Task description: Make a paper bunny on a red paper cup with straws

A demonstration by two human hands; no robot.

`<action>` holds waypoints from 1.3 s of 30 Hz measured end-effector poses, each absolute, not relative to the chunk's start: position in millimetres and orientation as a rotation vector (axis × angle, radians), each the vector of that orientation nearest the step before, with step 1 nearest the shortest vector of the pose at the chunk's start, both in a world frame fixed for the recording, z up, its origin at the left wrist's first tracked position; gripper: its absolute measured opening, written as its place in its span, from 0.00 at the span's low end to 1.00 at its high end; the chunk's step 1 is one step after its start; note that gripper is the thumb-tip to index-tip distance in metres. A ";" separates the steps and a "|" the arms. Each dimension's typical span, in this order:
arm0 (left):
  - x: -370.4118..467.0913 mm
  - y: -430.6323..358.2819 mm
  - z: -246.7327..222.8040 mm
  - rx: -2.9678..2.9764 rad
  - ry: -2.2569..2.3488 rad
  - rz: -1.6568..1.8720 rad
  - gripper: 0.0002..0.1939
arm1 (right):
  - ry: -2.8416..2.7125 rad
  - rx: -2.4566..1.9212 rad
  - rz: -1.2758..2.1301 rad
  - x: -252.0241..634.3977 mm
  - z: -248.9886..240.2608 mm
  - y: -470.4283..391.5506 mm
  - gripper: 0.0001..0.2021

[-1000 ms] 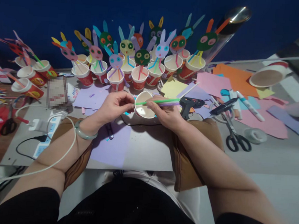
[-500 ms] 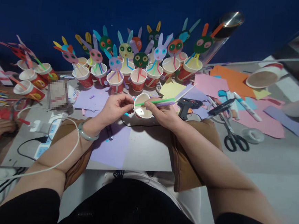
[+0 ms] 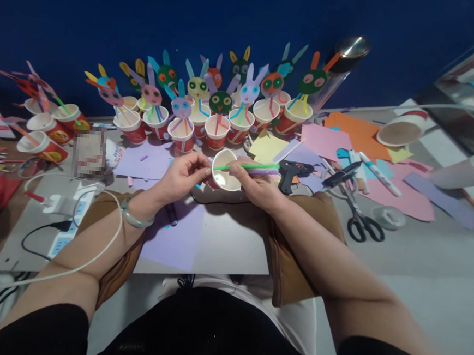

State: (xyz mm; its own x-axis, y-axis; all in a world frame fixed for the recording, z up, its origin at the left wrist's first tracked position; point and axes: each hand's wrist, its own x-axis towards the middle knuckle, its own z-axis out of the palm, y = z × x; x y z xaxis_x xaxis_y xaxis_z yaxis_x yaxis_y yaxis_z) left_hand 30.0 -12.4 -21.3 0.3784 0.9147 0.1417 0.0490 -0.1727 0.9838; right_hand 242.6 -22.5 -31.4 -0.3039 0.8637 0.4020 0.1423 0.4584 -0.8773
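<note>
A paper cup [image 3: 230, 182], white inside, tilts with its mouth towards me above the table. My left hand [image 3: 190, 175] is closed at the cup's left rim, thumb and forefinger pinched together there. Closed round a green straw [image 3: 258, 167] and a purple straw [image 3: 267, 174], my right hand [image 3: 259, 186] rests against the cup's right side. The green straw crosses the cup's mouth and its left end reaches my left fingertips. Whether my right fingers also support the cup from behind is hidden.
Behind stand several red paper cups [image 3: 215, 142] with paper rabbit heads on straws. To the right lie a black glue gun [image 3: 288, 176], scissors [image 3: 360, 220], clear tape [image 3: 388, 217] and coloured paper [image 3: 324, 143]. Leftward are a power strip [image 3: 81, 209] and a white cable [image 3: 113, 239].
The view has shifted slightly. The cup's mouth has turned a little, and the green straw now lies flatter across it, its end at my left fingertips. Both hands keep their hold.
</note>
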 end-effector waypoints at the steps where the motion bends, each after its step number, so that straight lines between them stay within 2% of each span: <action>1: 30.4 -13.0 -20.7 1.544 0.896 1.003 0.24 | -1.747 -0.860 0.920 242.6 -31.1 -22.8 0.23; 7: 30.1 -14.1 -17.5 1.630 0.940 1.028 0.23 | -1.680 -0.908 0.944 239.3 -32.2 -25.6 0.25; 17: 24.0 -14.0 -15.6 1.671 0.950 1.047 0.22 | -1.338 -1.055 1.349 239.1 -43.3 -24.9 0.29; 24: 23.8 -16.5 -13.9 1.784 0.961 1.028 0.23 | -1.362 -0.993 1.313 236.0 -43.3 -25.7 0.29; 30: 22.3 -17.9 -16.9 2.010 0.969 1.026 0.18 | -1.460 -1.017 1.313 234.0 -43.5 -29.9 0.29; 35: 21.4 -15.7 -13.4 2.016 0.963 0.976 0.13 | -1.563 -0.955 1.182 235.4 -36.3 -28.1 0.28; 39: 18.7 -10.1 -12.0 1.904 0.973 0.917 0.12 | -1.602 -0.908 1.206 240.2 -33.5 -26.5 0.24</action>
State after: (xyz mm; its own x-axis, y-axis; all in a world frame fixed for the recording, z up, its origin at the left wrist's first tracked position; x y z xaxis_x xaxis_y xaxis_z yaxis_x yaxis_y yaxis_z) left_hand 18.7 -10.1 -12.0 0.4435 0.8637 0.2393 0.2901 -0.3910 0.8735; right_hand 240.2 -26.5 -33.5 -0.3184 0.9199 0.2287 0.0346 0.2524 -0.9670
